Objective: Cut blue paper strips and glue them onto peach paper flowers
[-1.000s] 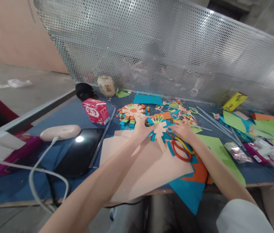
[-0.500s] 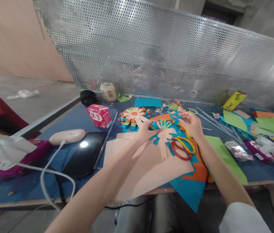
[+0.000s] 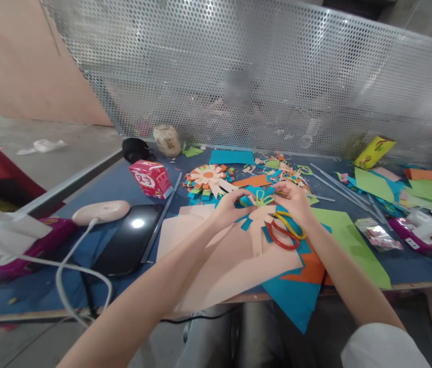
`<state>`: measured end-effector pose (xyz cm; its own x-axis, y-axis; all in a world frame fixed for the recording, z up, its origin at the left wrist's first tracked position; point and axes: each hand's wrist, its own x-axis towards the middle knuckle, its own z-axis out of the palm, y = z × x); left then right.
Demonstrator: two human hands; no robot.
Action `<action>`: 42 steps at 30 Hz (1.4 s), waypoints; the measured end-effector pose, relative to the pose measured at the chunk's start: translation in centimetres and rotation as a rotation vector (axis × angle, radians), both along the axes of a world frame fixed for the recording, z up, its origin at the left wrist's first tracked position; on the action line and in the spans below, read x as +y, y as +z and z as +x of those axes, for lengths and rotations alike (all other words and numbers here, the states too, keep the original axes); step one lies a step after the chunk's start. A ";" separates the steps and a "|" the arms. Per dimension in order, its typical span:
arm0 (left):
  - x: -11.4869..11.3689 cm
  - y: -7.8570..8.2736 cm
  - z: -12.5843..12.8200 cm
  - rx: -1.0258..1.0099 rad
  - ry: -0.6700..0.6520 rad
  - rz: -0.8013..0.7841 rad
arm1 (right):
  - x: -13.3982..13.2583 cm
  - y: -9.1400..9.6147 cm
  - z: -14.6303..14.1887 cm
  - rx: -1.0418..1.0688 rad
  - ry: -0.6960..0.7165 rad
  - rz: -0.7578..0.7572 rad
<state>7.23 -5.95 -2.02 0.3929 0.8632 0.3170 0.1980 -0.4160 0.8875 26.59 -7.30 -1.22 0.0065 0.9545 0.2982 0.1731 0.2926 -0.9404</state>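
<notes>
A paper flower with peach and blue petals and green loops at its centre stands over the peach sheets. My left hand pinches its left side between thumb and fingers. On the other side, my right hand has its fingertips closed at the flower's upper right edge; the exact spot is partly hidden by the fingers. Just below the right hand lie scissors with red and yellow handles, their blades out of sight. Behind the left hand rests a second, fuller paper flower in orange, peach, green and blue.
Large peach paper covers the front, with blue paper overhanging the table edge. A phone, a red-pink box and a white cable are at left. Green paper and clear strips lie right.
My right hand has come left, nearer the flower's centre, and the blue piece at its fingertips now sits against the flower. My left hand keeps its pinch. The view has shifted slightly.
</notes>
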 end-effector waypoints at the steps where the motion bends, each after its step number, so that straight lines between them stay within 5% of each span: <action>1: -0.1 0.0 0.0 0.002 -0.007 0.000 | 0.1 -0.1 0.0 0.003 0.001 0.006; 22: -0.3 -0.1 -0.4 0.182 -0.093 0.067 | -0.4 0.1 -0.2 0.083 -0.118 0.048; 27: 0.2 -0.6 -0.2 0.191 0.039 0.350 | -0.9 0.0 -0.8 0.029 -0.026 0.079; 30: 0.1 -0.8 0.1 0.150 -0.005 0.292 | -1.3 -0.2 -1.3 -0.039 0.037 0.096; 33: 0.1 -1.2 0.2 0.135 0.038 0.181 | -1.4 -0.2 -0.9 -0.254 -0.025 0.157; 36: 0.6 -1.6 0.1 0.074 0.121 0.079 | -0.9 0.1 0.6 -0.723 -0.350 0.129; 38: 1.1 -2.0 0.0 0.012 0.158 0.011 | -0.3 0.2 1.9 -0.997 -0.551 -0.090; 42: 1.8 -2.7 0.0 -0.028 0.171 -0.049 | 0.7 -0.3 3.7 -1.150 -0.620 -0.449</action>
